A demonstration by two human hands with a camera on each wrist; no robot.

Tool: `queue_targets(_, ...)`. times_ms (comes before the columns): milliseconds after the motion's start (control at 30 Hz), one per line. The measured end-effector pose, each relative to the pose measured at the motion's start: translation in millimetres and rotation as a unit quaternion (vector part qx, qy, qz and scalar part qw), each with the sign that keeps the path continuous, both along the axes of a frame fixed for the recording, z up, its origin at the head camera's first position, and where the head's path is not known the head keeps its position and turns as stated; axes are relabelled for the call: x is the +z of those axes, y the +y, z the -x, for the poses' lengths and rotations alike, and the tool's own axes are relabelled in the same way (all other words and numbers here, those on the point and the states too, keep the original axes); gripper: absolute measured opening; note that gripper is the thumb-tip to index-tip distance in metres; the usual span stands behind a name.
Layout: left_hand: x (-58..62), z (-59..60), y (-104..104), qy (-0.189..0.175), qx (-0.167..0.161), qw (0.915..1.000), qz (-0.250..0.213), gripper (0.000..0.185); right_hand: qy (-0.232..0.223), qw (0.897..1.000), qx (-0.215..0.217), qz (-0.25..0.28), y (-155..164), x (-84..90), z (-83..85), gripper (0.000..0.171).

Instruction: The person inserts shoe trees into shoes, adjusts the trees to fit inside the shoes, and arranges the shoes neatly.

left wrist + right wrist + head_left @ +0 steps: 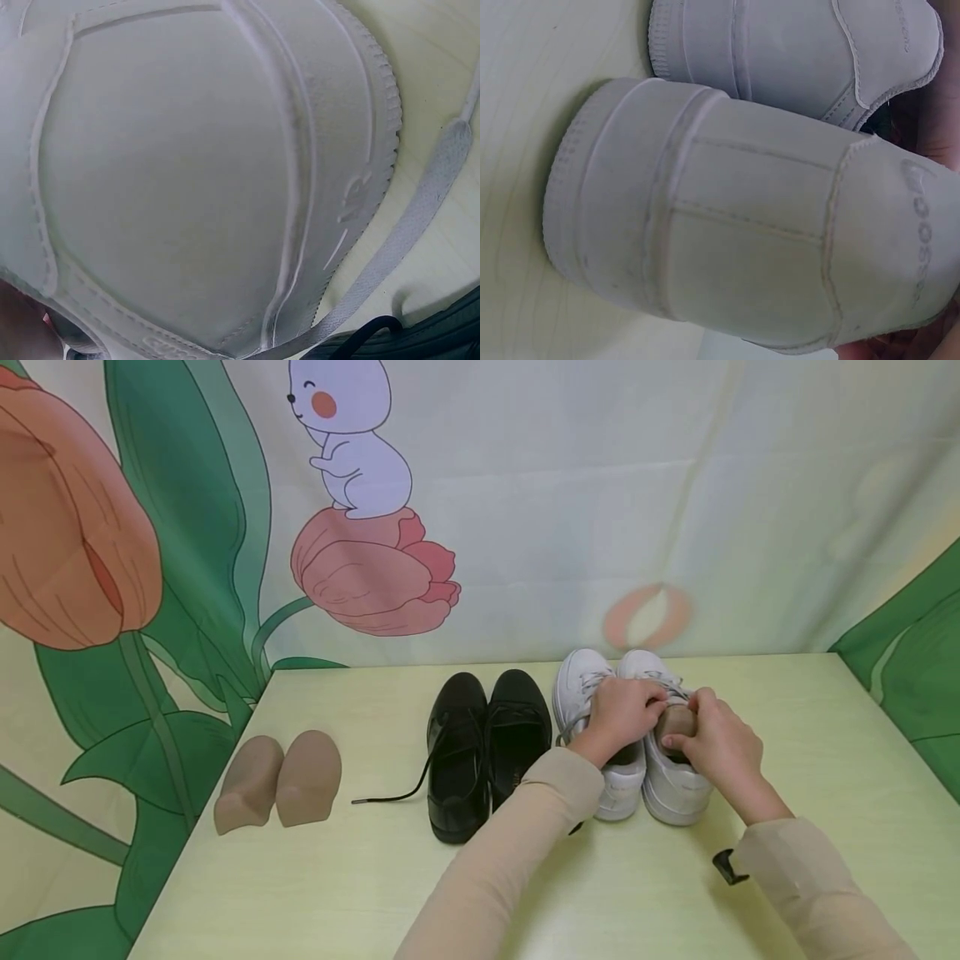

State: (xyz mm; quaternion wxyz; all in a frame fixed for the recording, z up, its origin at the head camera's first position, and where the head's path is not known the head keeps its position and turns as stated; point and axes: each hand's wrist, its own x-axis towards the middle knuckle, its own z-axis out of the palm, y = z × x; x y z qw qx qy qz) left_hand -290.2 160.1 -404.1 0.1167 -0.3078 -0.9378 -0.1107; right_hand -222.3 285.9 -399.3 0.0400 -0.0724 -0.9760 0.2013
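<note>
Pale table (300, 877); white sneakers (611, 777) side by side, right of black shoes (483, 752), long axes front-to-back, toes pointing to far edge. Tan shoe insert (675, 720) upright in right-side sneaker. Left hand (621, 714), right hand (716, 743): fingers curled around insert.

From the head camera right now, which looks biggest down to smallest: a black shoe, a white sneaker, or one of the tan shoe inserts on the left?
1. Black shoe.
2. White sneaker, partly hidden by the hands, so close to unsure.
3. Tan shoe insert, clearly smallest.
</note>
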Motion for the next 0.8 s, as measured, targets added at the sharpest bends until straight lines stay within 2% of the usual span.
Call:
queue_targets(600, -0.2, 0.1, 1.2, -0.009, 0.005, 1.0, -0.001, 0.017, -0.027, 1.0, 0.003, -0.003, -2.2, 2.0, 4.0, 0.05)
queue_targets(800, -0.6, 0.5, 2.1, -0.012, 0.007, 0.9999, 0.003, 0.018, -0.022, 1.0, 0.001, -0.012, -4.0, 2.2, 3.7, 0.047)
